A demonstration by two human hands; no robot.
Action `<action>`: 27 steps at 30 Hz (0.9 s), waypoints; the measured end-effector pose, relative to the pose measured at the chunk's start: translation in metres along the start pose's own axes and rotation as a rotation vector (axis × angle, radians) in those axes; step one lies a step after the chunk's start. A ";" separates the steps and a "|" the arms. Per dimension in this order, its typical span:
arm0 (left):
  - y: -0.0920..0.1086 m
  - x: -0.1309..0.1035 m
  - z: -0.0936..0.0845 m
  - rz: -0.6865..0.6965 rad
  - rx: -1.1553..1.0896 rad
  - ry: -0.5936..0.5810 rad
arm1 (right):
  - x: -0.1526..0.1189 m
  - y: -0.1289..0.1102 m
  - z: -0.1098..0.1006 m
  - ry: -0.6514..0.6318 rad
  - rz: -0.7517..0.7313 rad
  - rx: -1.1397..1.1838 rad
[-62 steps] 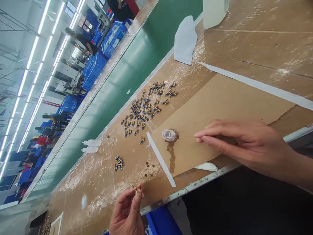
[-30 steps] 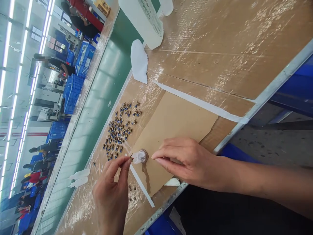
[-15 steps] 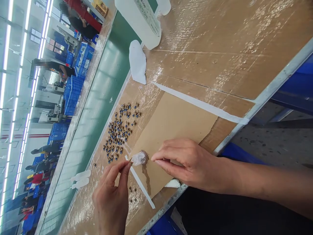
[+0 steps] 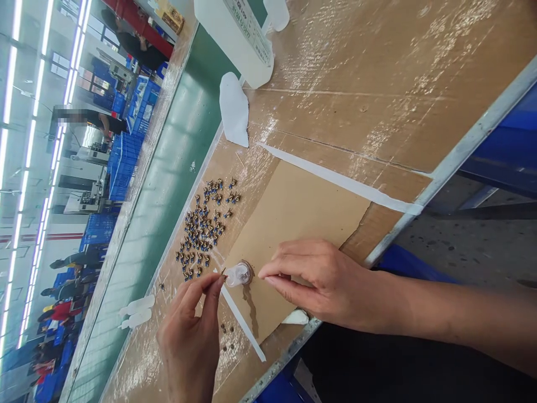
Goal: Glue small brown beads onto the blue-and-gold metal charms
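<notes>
At the left, on the far side of the green strip (image 4: 180,134), stand blue crates (image 4: 122,159); one farther up holds pale items too blurred to name; people work beside them. Two small white bottles (image 4: 136,312) lie side by side at the far edge of the desk (image 4: 369,78); their contents cannot be told.

The left hand (image 4: 191,336) is pinched, thumb and finger clamped on a small piece (image 4: 222,272); that piece is right by the cup (image 4: 238,275), and whether they touch cannot be told. Beyond this hand many blue-and-gold parts (image 4: 203,224) lie loose on the desk; a few dark bits (image 4: 226,338) lie just to its right.

The clear cup sits on the brown sheet (image 4: 302,207), between the hands; something pale shows in it, too unclear to name; a dark streak (image 4: 252,313) runs nearward from it. Far off, beside the white paper (image 4: 235,109), is a large labelled jug (image 4: 243,42); its fill level is unclear. The right hand (image 4: 314,277) hovers over the sheet, right of the cup; its fingertips are together, nothing visible between them.
</notes>
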State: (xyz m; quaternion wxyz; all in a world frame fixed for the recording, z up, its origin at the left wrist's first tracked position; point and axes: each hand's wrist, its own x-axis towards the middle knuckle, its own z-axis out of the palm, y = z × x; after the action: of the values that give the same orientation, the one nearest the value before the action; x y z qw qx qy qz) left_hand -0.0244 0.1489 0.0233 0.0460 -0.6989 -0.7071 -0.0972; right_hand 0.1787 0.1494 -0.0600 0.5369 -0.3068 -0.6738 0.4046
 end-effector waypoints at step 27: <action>-0.032 -0.066 -0.019 -0.788 -0.426 0.314 | -0.002 0.001 -0.002 0.037 -0.012 -0.003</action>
State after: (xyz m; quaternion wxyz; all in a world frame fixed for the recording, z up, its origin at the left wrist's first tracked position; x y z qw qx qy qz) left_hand -0.0565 0.0801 0.0259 -0.0325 -0.3479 -0.8673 -0.3544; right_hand 0.1809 0.1484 -0.0614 0.5512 -0.3110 -0.6662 0.3946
